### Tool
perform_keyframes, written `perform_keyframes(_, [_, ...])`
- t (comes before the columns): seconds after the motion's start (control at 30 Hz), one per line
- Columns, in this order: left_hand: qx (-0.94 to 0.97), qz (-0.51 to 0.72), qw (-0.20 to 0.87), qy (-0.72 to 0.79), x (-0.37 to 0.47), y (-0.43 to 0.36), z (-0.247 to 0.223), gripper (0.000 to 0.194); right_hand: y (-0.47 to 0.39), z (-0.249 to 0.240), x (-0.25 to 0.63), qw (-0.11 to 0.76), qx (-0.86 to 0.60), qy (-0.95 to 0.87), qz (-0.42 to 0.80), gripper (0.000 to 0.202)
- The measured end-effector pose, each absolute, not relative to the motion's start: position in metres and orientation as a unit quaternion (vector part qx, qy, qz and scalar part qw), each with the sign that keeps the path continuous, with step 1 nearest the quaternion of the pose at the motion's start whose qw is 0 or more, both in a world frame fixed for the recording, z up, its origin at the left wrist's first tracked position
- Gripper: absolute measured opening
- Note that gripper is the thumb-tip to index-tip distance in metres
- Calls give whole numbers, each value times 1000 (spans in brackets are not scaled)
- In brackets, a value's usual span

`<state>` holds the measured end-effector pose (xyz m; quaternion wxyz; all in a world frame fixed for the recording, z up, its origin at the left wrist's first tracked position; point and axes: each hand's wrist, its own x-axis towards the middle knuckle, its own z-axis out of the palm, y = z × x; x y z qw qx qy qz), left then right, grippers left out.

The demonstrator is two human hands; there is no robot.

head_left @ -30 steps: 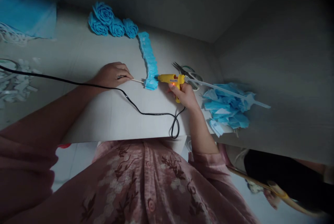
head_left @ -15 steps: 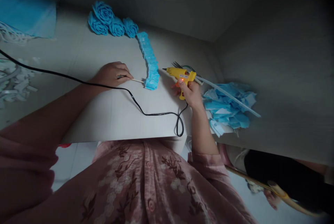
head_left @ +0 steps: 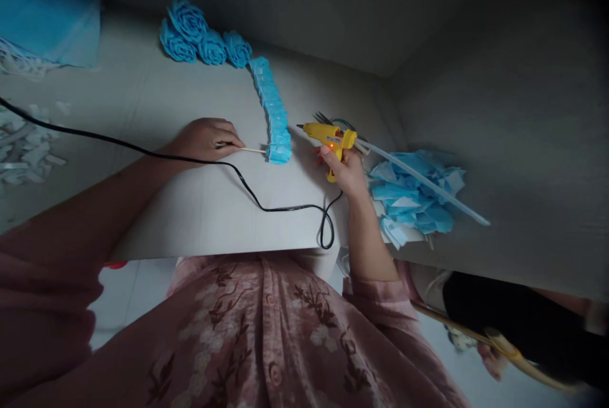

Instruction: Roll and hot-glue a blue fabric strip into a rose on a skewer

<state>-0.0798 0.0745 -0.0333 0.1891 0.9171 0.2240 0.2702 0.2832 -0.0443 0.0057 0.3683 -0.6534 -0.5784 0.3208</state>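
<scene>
My left hand (head_left: 212,139) pinches a thin pale stick (head_left: 254,150), its far end against the near end of a gathered blue strip (head_left: 272,103). That ruffled strip lies lengthwise on the white table, running up toward several blue rosettes (head_left: 188,24). In my right hand (head_left: 345,167) is a yellow glue gun (head_left: 328,134), a small orange light glowing on its side. The gun's nozzle points left, a short way from the strip. A long translucent glue stick (head_left: 428,184) juts from its back.
Crumpled blue pieces (head_left: 413,195) lie right of my right hand. A black cord (head_left: 266,208) crosses the table under my left wrist area. At far left are a blue stack (head_left: 52,21) and white scraps (head_left: 28,148). Another person's leg (head_left: 499,306) shows lower right.
The stick and my left hand have shifted slightly right, and the strip's near end has bent a little with them. The glue stick's tail sits slightly farther right.
</scene>
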Motion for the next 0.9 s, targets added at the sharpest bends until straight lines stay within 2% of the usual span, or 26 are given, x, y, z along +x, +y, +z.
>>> perform_keyframes(0.3, [915,238,221,241,-74,68,-25,33,-42,1,278,374,-645,-576,334,71])
perform_keyframes(0.57, [912,231,223,255,-73,68,-26,36,-44,3,262,387,-624,-567,373,81])
perform_keyframes(0.9, [911,234,225,256,-72,70,-28,35,-40,-4,256,371,-626,-584,359,83])
